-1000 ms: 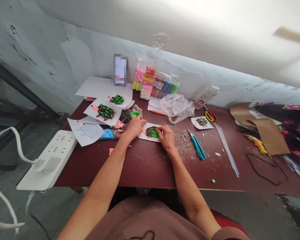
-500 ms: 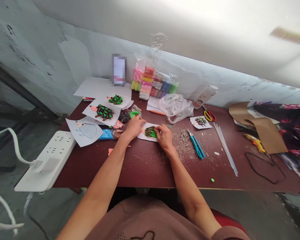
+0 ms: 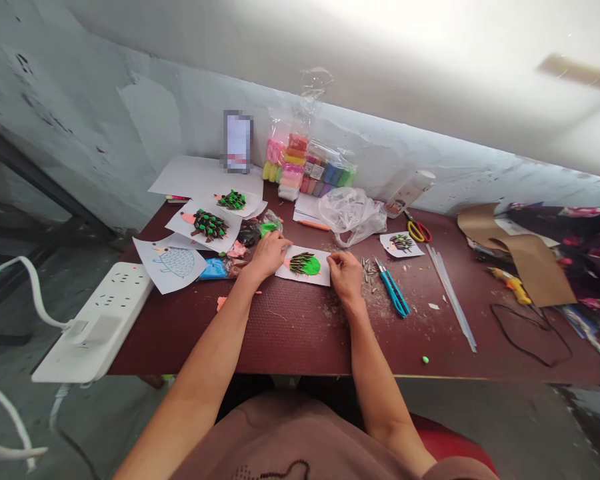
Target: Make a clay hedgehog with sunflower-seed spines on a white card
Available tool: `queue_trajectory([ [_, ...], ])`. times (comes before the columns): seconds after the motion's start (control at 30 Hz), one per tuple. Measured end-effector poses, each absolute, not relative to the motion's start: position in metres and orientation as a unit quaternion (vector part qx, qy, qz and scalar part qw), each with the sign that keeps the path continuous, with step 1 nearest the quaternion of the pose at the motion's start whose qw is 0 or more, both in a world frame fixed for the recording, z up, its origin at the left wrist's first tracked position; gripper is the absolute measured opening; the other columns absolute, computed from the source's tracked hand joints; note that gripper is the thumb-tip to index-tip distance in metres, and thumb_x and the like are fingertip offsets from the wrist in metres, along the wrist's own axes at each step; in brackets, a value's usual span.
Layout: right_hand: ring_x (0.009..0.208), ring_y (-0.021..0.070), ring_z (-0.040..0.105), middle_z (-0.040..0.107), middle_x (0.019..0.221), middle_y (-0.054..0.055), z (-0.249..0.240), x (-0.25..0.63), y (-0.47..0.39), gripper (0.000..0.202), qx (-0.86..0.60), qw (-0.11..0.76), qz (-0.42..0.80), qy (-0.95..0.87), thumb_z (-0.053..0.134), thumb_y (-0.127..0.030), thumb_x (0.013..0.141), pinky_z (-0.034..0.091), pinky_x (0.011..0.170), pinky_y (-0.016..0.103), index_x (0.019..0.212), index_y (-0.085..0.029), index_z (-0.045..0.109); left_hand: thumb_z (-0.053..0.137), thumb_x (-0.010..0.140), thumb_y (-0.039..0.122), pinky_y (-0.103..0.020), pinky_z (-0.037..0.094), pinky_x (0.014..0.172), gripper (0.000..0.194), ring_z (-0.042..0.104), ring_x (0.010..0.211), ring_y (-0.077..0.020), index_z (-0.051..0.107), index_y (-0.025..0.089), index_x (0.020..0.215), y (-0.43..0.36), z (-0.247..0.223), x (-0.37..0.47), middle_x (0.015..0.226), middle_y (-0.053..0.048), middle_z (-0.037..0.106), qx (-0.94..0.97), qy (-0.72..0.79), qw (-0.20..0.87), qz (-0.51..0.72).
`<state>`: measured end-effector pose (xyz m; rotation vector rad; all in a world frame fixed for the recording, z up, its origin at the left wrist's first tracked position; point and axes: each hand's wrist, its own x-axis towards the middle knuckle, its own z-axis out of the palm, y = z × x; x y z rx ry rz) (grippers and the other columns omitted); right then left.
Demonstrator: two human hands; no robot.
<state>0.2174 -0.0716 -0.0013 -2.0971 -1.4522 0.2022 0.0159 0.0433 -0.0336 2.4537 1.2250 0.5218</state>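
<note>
A white card (image 3: 321, 276) lies on the dark red table, bearing a green clay hedgehog (image 3: 307, 265) with a pink face and dark spines over its left part. At the card's upper left edge, my left hand (image 3: 271, 253) rests with its fingers pressed together on the card. My right hand (image 3: 347, 275) is at the card's right edge, its thumb and fingers closed in a pinch; whatever they hold is too small to make out. Just right of that hand lies a scatter of small seed husks (image 3: 369, 272).
Finished hedgehog cards (image 3: 215, 243) and a blue hedgehog drawing (image 3: 155, 270) lie to the left. Farther back are clay packs (image 3: 293, 167) and a plastic bag (image 3: 353, 213). Blue cutters (image 3: 394, 290), scissors (image 3: 419, 231), glue sticks (image 3: 453, 300) and a glue gun (image 3: 516, 288) lie right.
My right hand has moved right, off the hedgehog to the card's right edge, uncovering the green clay. My left hand has stayed at the card.
</note>
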Motion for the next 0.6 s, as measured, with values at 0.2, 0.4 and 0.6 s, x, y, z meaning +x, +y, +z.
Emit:
queue_trajectory([
  [0.2, 0.089, 0.0244, 0.064, 0.075, 0.103, 0.014, 0.006, 0.257, -0.087, 0.025, -0.883, 0.185, 0.003, -0.431, 0.056, -0.023, 0.092, 0.041, 0.075, 0.032, 0.099, -0.015, 0.079, 0.054, 0.093, 0.011, -0.041, 0.050, 0.101, 0.038, 0.061, 0.109, -0.0278, 0.079, 0.020, 0.120, 0.043, -0.032, 0.017, 0.113, -0.013, 0.069, 0.865, 0.439, 0.171, 0.174],
  [0.4, 0.089, 0.0252, 0.066, 0.076, 0.105, 0.016, 0.002, 0.267, -0.090, 0.026, -0.897, 0.161, 0.012, -0.412, 0.060, -0.028, 0.091, 0.043, 0.075, 0.033, 0.101, -0.015, 0.080, 0.056, 0.090, 0.010, -0.041, 0.050, 0.102, 0.037, 0.061, 0.110, -0.0281, 0.079, 0.019, 0.118, 0.044, -0.034, 0.017, 0.112, -0.013, 0.068, 0.862, 0.443, 0.168, 0.180],
  [0.6, 0.090, 0.0226, 0.067, 0.077, 0.100, 0.012, -0.003, 0.252, -0.079, 0.026, -0.844, 0.218, 0.055, -0.487, 0.057, -0.029, 0.092, 0.047, 0.083, 0.032, 0.099, -0.016, 0.079, 0.054, 0.092, 0.011, -0.041, 0.050, 0.104, 0.037, 0.061, 0.110, -0.0277, 0.079, 0.019, 0.118, 0.045, -0.036, 0.017, 0.113, -0.013, 0.068, 0.863, 0.440, 0.171, 0.181],
])
